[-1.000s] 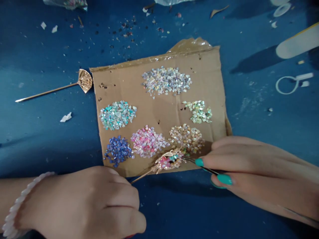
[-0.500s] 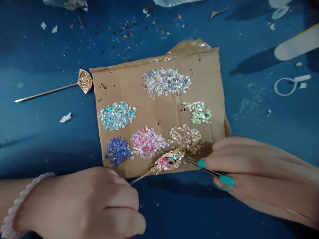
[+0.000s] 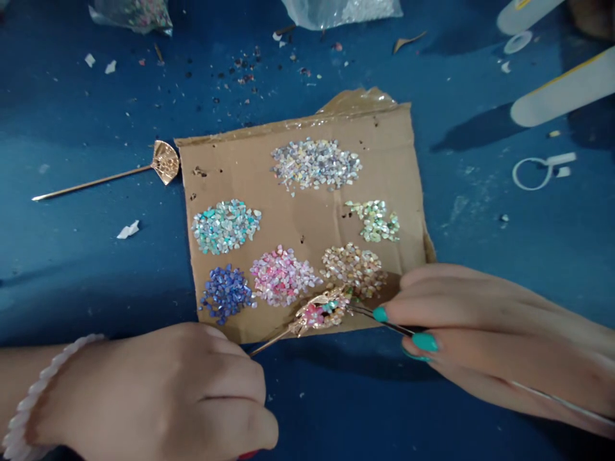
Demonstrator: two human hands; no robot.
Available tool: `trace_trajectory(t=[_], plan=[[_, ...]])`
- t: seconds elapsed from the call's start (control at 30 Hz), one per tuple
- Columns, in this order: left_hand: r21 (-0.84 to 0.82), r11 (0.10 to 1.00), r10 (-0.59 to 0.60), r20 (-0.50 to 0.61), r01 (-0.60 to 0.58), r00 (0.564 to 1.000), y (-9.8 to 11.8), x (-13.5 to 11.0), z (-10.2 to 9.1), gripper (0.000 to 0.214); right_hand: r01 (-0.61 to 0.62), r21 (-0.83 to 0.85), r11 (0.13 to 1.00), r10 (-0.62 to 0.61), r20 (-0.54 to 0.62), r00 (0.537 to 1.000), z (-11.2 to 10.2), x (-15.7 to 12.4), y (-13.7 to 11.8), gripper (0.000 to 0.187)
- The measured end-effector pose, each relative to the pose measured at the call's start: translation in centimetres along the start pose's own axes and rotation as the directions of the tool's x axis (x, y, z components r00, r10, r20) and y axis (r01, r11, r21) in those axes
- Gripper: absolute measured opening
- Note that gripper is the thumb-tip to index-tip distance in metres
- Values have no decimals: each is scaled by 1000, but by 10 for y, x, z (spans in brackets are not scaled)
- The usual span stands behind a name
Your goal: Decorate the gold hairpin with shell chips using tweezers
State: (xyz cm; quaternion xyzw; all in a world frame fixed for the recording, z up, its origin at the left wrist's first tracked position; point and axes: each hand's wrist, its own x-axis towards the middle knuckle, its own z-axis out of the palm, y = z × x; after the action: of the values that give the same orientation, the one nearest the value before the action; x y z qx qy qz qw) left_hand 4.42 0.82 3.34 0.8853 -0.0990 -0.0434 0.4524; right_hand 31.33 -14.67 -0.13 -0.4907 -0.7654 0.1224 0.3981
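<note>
My left hand [image 3: 192, 390] is closed around the stem of a gold hairpin [image 3: 319, 312], whose ornate head carries pink, teal and pale chips. That head hangs over the near edge of a cardboard sheet [image 3: 298, 214]. Tweezers [image 3: 391, 325] are pinched in my right hand [image 3: 480, 339], their tips at the right end of the hairpin's head; whether they grip a chip is too small to tell. Just behind the head lie a tan chip pile [image 3: 355, 267] and a pink chip pile [image 3: 283, 276].
Also on the cardboard are blue [image 3: 225, 293], turquoise [image 3: 225, 225], pale green [image 3: 379, 221] and silvery [image 3: 317, 163] chip piles. A fan-headed gold hairpin [image 3: 165, 162] lies left. White bottle-like objects [image 3: 562, 89] and a white ring [image 3: 531, 174] are right; plastic bags [image 3: 343, 11] lie at the back.
The view has shifted slightly, so the far objects sit a little lower and those on the right further left. Both hands keep their hold, with the tweezer tips still at the hairpin's head.
</note>
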Motion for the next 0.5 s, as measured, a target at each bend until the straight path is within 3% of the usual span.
trace_trajectory(t=[0.03, 0.13, 0.17, 0.2, 0.27, 0.3, 0.37, 0.47, 0.5], plan=[[-1, 1000, 1, 4, -1, 1000, 0, 0, 0, 19, 79, -5, 997, -78, 46, 996, 0, 1, 0, 15], [0, 1000, -4, 0, 4, 1000, -1, 1, -1, 18, -34, -30, 999, 33, -28, 999, -4, 3, -1, 17], [-2, 1000, -2, -7, 2, 1000, -2, 1, -1, 19, -8, -19, 1000, 8, -13, 1000, -7, 3, -1, 16], [3, 1000, -5, -11, 5, 1000, -2, 2, -2, 19, -48, -7, 999, 48, 22, 999, -11, 4, -1, 19], [2, 1000, -3, -7, 3, 1000, -2, 2, -2, 20, -87, -18, 996, 89, 235, 968, -17, 7, 1, 24], [-1, 1000, 3, -4, -3, 1000, -2, 2, -2, 21, -88, -23, 996, 91, 258, 962, -19, 11, 3, 22], [-8, 1000, 10, -3, -10, 1000, -1, 2, -2, 23, -100, -43, 994, 107, 223, 969, -20, 20, 4, 15], [-5, 1000, 4, -10, -4, 1000, 0, 1, -2, 26, -39, -20, 999, 40, 45, 998, -16, 38, 4, 14], [1, 1000, -7, -5, 7, 1000, 1, 1, -2, 26, -88, -40, 995, 91, 87, 992, -15, 43, 4, 15]])
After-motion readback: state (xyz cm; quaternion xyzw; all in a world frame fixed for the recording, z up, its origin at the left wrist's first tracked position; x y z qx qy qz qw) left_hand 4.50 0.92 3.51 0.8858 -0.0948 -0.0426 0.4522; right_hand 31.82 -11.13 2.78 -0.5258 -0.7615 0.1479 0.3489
